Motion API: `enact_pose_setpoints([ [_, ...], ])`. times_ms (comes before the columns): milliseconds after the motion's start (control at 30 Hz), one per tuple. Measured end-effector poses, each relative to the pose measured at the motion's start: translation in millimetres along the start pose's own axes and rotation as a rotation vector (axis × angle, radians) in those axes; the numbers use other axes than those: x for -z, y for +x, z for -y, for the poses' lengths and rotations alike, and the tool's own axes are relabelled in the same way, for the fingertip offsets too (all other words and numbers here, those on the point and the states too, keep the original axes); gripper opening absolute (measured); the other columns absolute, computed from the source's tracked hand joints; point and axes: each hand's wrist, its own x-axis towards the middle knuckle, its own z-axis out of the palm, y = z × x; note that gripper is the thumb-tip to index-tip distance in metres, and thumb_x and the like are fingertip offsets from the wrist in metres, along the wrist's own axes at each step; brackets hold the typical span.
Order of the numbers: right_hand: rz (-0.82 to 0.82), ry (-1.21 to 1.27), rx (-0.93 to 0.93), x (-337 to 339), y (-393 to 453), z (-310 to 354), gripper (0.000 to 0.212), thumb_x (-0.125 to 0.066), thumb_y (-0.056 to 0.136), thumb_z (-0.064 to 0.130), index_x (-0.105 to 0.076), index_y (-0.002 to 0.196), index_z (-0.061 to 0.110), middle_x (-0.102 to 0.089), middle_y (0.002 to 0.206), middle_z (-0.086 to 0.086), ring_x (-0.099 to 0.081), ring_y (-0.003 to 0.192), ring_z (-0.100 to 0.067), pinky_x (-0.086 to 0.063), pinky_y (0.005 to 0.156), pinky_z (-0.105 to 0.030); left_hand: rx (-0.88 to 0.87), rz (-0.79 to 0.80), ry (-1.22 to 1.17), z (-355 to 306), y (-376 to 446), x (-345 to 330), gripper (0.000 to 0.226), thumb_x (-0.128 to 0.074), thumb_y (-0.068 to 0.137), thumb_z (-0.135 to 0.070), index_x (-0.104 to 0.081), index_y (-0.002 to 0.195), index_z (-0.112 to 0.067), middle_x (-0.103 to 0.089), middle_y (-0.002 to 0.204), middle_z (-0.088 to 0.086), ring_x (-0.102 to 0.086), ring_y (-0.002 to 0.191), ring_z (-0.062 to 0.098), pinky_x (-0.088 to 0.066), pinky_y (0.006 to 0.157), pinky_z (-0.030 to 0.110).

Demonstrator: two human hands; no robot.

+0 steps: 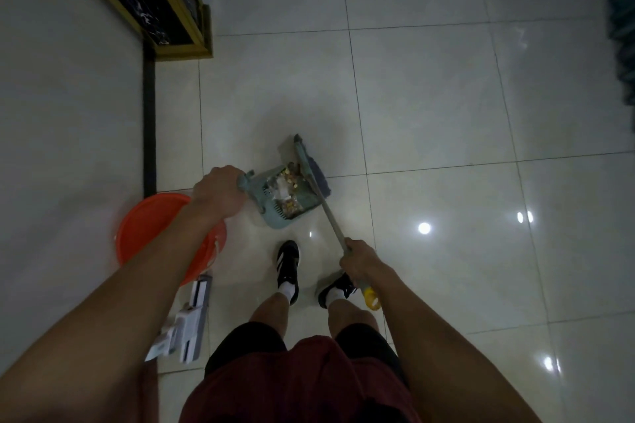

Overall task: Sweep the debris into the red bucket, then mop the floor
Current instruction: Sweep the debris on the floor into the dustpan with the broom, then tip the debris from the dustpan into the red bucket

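Dim indoor light, ceiling-lamp glare spots on glossy floor tiles (446,113), blurred, warped edges

Head-height view, steeply down at floor (446,96)

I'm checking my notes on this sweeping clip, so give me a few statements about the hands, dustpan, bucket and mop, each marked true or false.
1. The left hand grips the handle of the dustpan. True.
2. The dustpan is empty. False: debris lies in it.
3. The right hand grips the broom handle. True.
4. The red bucket stands to the right of the person's feet. False: it stands on the left, partly under the left forearm.
5. The mop is held upright in one hand. False: neither hand holds it; it is down by the floor beside the bucket.
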Motion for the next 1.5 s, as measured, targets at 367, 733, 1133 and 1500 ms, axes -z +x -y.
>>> enact_pose_setpoints([
  [367,0.067,0.079,0.048,62.2,-13.5,-27.7,0.068,-0.058,0.095,0.01,-0.029,0.156,0.013,-0.061,0.112,-0.011,-0.052,0.066,-0.011,-0.043,0.044,-0.017,0.004,-0.059,-0.157,-13.4,-28.7,-8.3,0.009,-0.062,0.091,-0.015,-0.068,0.085,-0.019,-0.07,0.084,0.008,-0.068,0.078,0.028,-0.06,0.076,0.041],
  [733,-0.031,0.066,0.155,154.4,-38.5,-17.7,0.056,-0.052,0.094,0.003,-0.044,0.149,0.012,-0.059,0.082,-0.014,-0.051,0.053,-0.019,-0.044,0.043,-0.026,0.122,-0.219,-0.271,-49.1,-65.5,13.3,0.01,-0.063,0.091,-0.016,-0.068,0.083,-0.019,-0.066,0.078,0.002,-0.064,0.074,0.023,-0.05,0.063,0.031],
  [1133,-0.183,-0.075,0.271,202.9,-10.0,83.4,0.03,-0.05,0.095,0.015,-0.061,0.121,0.005,-0.061,0.077,-0.013,-0.056,0.049,-0.02,-0.05,0.045,-0.026,0.218,-0.279,-0.411,-43.4,-41.8,51.7,0.013,-0.063,0.091,-0.019,-0.066,0.079,-0.023,-0.068,0.077,0.001,-0.066,0.073,0.021,-0.06,0.072,0.038],
  [1500,-0.135,-0.298,0.351,223.1,29.6,181.2,0.015,-0.055,0.077,0.01,-0.064,0.084,0.0,-0.067,0.075,-0.02,-0.064,0.065,-0.033,-0.056,0.057,-0.039,0.363,-0.355,-0.568,-33.7,-50.6,81.8,0.016,-0.063,0.089,-0.025,-0.063,0.074,-0.024,-0.067,0.077,-0.001,-0.066,0.076,0.024,-0.059,0.072,0.037],
])
